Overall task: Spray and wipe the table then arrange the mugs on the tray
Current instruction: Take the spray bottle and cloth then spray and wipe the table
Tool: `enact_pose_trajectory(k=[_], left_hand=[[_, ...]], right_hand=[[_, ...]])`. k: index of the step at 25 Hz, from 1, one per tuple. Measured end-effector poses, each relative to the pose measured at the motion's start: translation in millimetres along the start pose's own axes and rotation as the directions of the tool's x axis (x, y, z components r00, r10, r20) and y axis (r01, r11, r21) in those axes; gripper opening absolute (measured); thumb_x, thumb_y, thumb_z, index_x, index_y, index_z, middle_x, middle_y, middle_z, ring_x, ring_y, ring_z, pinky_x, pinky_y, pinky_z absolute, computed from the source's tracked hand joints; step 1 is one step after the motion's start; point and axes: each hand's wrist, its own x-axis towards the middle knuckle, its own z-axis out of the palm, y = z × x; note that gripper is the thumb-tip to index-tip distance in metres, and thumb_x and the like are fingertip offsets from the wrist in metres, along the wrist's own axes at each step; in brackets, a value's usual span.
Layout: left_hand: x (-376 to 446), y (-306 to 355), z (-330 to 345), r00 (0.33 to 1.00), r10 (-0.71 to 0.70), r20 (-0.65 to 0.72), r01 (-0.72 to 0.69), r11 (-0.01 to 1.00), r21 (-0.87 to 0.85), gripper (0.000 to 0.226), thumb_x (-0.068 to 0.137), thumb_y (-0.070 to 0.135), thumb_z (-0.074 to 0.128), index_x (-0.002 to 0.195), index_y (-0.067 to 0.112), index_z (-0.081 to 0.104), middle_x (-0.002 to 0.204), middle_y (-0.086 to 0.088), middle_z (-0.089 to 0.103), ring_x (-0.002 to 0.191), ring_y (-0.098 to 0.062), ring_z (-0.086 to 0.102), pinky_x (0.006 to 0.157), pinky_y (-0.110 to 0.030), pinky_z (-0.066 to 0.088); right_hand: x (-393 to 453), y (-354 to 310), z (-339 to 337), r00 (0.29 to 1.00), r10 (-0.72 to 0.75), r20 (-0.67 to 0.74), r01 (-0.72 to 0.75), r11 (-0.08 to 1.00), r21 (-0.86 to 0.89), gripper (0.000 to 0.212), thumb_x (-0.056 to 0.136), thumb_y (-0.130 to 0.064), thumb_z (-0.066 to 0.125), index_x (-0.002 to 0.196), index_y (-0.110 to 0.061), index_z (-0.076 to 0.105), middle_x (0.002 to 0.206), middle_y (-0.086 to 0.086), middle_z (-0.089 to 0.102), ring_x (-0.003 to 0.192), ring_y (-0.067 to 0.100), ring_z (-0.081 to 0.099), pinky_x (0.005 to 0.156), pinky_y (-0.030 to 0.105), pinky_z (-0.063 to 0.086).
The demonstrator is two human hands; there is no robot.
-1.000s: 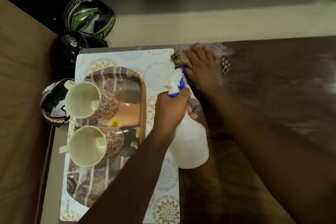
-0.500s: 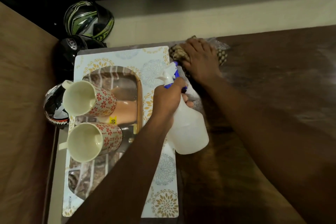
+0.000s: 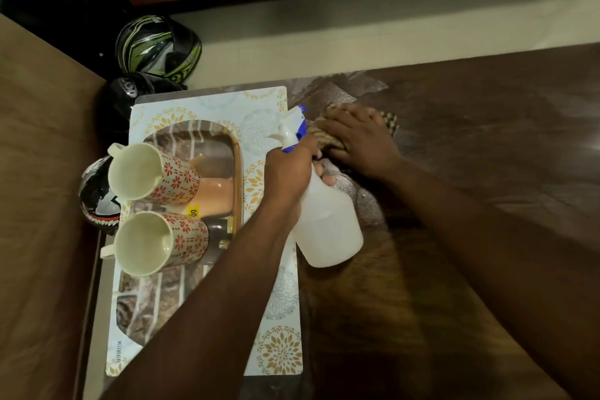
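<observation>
My left hand (image 3: 287,172) is shut around the neck of a white spray bottle (image 3: 328,224) with a blue-trimmed nozzle, tilted over the dark wooden table (image 3: 487,146). Just beyond it, my right hand (image 3: 360,136) presses flat on a checked brown cloth (image 3: 389,118) on the tabletop; most of the cloth is hidden under the palm. Two cream mugs with red flower patterns, the far mug (image 3: 152,175) and the near mug (image 3: 159,242), stand on a boxed tray (image 3: 276,302) with a floral card frame at the table's left end.
Three helmets lie on the floor past the table's left corner: a green-black one (image 3: 156,45), a black one (image 3: 130,91) and a white-patterned one (image 3: 95,195). A brown surface (image 3: 42,204) runs along the left. The table stretches to the right.
My right hand has slid the cloth back toward me and slightly right across the table. The left hand keeps its hold on the spray bottle, which has shifted a little away from me.
</observation>
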Motion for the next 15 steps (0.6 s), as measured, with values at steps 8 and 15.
enact_pose_trajectory(k=[8, 15], left_hand=[[-23, -23, 7, 0.97, 0.236, -0.054, -0.228, 0.965, 0.128, 0.018, 0.084, 0.025, 0.063, 0.081, 0.01, 0.071, 0.048, -0.003, 0.059, 0.045, -0.023, 0.062, 0.058, -0.037, 0.057], [-70, -60, 10, 0.912, 0.404, -0.071, -0.384, 0.902, 0.2, 0.011, 0.08, 0.026, 0.06, 0.074, 0.03, 0.068, 0.05, 0.003, 0.062, 0.051, -0.014, 0.066, 0.067, -0.036, 0.056]], right_hand=[[-50, -31, 6, 0.996, 0.091, -0.01, -0.091, 0.995, 0.029, 0.049, 0.089, -0.042, 0.042, 0.134, -0.023, 0.048, 0.141, 0.006, 0.048, 0.129, 0.032, 0.039, 0.101, 0.045, 0.028], [-229, 12, -25, 0.993, 0.026, 0.116, -0.018, 0.997, -0.073, 0.055, 0.086, -0.046, 0.044, 0.139, -0.032, 0.043, 0.141, -0.005, 0.048, 0.133, 0.022, 0.034, 0.105, 0.043, 0.024]])
